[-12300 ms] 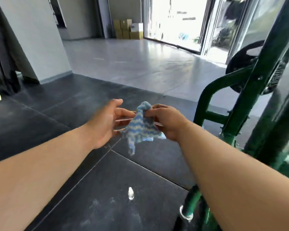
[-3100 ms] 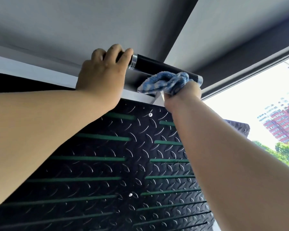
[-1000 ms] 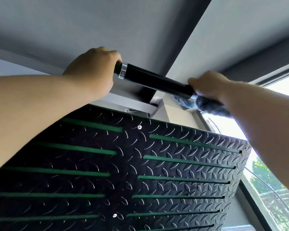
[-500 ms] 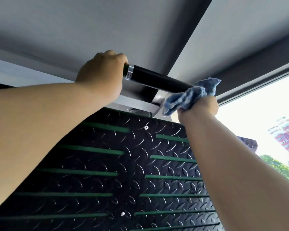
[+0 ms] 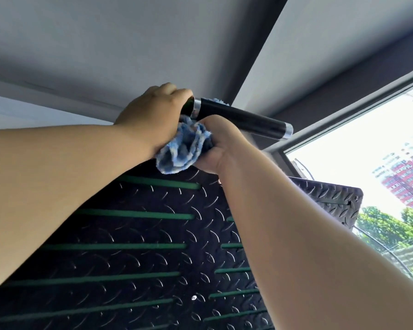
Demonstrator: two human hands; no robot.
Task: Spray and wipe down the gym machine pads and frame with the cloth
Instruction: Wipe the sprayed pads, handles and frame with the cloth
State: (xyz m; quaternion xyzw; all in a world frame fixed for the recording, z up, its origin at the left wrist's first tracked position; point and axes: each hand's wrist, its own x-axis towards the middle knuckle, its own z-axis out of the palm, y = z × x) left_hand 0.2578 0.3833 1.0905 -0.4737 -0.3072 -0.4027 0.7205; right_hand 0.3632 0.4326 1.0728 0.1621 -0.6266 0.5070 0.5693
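Overhead, at the end of our raised forearms, our left hand (image 5: 153, 120) curls tight round the bar just left of the chrome ring. Our right hand (image 5: 222, 145) clutches the blue cloth (image 5: 183, 150), bunched against the near end of the black handle (image 5: 243, 120). Behind the arms spreads the tread plate (image 5: 141, 258), black with green strips. Beyond lie grey ceiling (image 5: 105, 44) and a bright window (image 5: 358, 158).

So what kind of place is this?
Probably a gym: a black handle with chrome rings, a diamond-plate platform with green strips, and a right hand holding a cloth against the handle.
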